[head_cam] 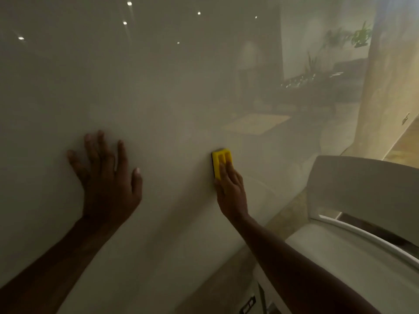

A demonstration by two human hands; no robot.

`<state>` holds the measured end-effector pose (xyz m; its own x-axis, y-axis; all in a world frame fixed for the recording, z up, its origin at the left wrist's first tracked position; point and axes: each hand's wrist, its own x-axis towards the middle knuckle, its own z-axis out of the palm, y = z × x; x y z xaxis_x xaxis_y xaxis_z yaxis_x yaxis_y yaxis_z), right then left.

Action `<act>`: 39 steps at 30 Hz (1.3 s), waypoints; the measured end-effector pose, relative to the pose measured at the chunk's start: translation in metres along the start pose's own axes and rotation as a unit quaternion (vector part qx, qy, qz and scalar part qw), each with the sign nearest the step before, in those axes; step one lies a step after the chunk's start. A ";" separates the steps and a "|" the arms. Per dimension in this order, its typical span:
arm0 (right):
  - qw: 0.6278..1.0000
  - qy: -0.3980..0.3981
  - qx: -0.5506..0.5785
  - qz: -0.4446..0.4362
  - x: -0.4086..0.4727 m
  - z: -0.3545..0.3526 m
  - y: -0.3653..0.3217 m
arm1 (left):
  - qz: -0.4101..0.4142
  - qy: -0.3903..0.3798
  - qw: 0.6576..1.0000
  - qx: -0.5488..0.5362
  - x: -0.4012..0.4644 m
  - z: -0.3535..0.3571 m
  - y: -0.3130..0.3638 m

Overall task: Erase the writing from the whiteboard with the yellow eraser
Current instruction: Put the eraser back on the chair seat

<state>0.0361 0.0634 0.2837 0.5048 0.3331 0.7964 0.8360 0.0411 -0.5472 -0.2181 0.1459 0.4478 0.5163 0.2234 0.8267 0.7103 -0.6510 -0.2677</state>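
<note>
A glossy whiteboard fills most of the view and mirrors ceiling lights and the room behind me. No writing shows on the part I see. My right hand presses the yellow eraser flat against the board near the middle; the eraser has a dark underside against the surface, and my fingers cover its lower half. My left hand lies flat on the board to the left, fingers spread, holding nothing.
A white chair stands close at the lower right, its backrest near my right forearm. The board's right edge meets a wall and a wood floor at the far right. A wall socket sits below the board.
</note>
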 end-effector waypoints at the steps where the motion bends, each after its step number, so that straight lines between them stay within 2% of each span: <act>1: 0.999 -0.039 -0.015 -0.002 -0.020 -0.009 0.020 | 0.010 -0.009 1.000 -0.009 -0.006 0.008 0.016; 7: 0.954 -0.260 -0.111 0.100 -0.122 -0.080 0.111 | 0.066 -0.117 0.984 -0.117 -0.067 0.068 0.125; 14: 0.873 -0.402 -0.205 0.183 -0.186 -0.149 0.167 | 0.114 -0.262 0.931 -0.226 -0.145 0.128 0.234; 22: 0.798 -0.484 -0.241 0.267 -0.220 -0.169 0.210 | 0.151 -0.402 0.855 -0.290 -0.196 0.178 0.317; 27: 0.760 -0.543 -0.245 0.258 -0.237 -0.158 0.225 | 0.156 -0.486 0.805 -0.303 -0.222 0.200 0.346; 34: 0.736 -0.587 -0.255 0.219 -0.240 -0.128 0.232 | 0.172 -0.525 0.796 -0.248 -0.248 0.222 0.349; 39: 0.719 -0.606 -0.265 0.213 -0.245 -0.124 0.236 | 0.144 -0.545 0.786 -0.256 -0.258 0.220 0.344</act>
<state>0.1363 -0.1256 -0.0081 0.4500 0.7989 -0.3990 0.7878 -0.5656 -0.2440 -0.0021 0.0239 0.0338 0.9215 0.3196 -0.2206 0.3469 -0.9328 0.0979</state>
